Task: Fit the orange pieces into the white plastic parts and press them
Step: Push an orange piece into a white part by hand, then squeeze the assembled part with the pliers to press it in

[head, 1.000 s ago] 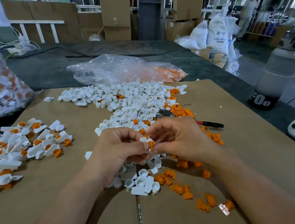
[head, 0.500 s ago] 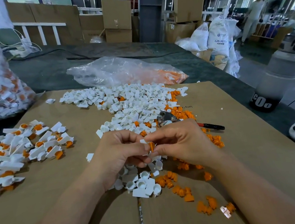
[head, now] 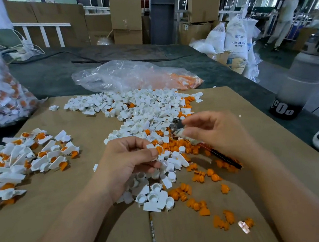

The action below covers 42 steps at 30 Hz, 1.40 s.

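The grip of the left hand (head: 127, 162) is recorded as clamped, thumb and fingers pinched on one white part (head: 151, 146), held just above the heap at centre frame. An orange piece (head: 160, 149) is seen at its right end; whether it is pressed fully home cannot be told. The right hand (head: 219, 134) is held apart from that part, right of centre, fingers loosely curled over the head of the pliers (head: 176, 125); whether its grip is on the tool or only touching cannot be told through the blur. Below and right of the hands, loose orange pieces (head: 198, 177) are scattered on the cardboard sheet (head: 76, 219); above them a broad heap of unfilled white parts (head: 145, 110) is spread. At the left edge a pile of assembled units (head: 39, 154) is laid. Beyond, on the dark counter (head: 53, 73), a clear bag (head: 129, 74) with more orange stock is noted. Judged: one unit in hand, probably at the pressing step; a fair batch is done, the larger share of the white heap is left.
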{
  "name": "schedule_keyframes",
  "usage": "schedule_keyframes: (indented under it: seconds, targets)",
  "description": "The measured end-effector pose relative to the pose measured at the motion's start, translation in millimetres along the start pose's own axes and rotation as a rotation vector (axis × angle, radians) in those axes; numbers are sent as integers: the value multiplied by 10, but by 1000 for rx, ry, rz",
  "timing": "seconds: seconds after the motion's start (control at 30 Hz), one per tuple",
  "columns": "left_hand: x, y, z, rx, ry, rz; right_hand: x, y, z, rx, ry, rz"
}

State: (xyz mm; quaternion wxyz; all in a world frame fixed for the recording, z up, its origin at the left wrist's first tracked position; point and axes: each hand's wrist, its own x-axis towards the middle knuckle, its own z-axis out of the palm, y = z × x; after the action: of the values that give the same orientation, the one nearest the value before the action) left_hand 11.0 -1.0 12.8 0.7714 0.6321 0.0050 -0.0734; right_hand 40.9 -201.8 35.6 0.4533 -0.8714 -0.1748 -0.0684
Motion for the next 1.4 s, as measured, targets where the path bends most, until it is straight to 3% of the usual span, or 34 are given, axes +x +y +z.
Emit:
schedule_keyframes:
  seconds: [0.07,0.2,0.4,0.63,1.0,1.13,1.4]
  targets:
    - [1,4,-3,-24,17,-2,40,88,-126,-153,0,114]
    - [4,9,-11,-35,32,4,74,247,-265,-315,-194,294]
    - [2,13,-7,-38,39,19,68,294,-196,-675,-291,366]
    - [-6,11,-19,-10,27,41,101,315,-166,-749,-327,486]
    - [24,-31,-33,-47,37,81,149,352,-89,-760,-72,367]
    - [23,-35,-41,-52,44,109,145,318,-107,-666,72,220]
    - [86,-69,-64,-81,144,215,63,177,18,-627,61,55]
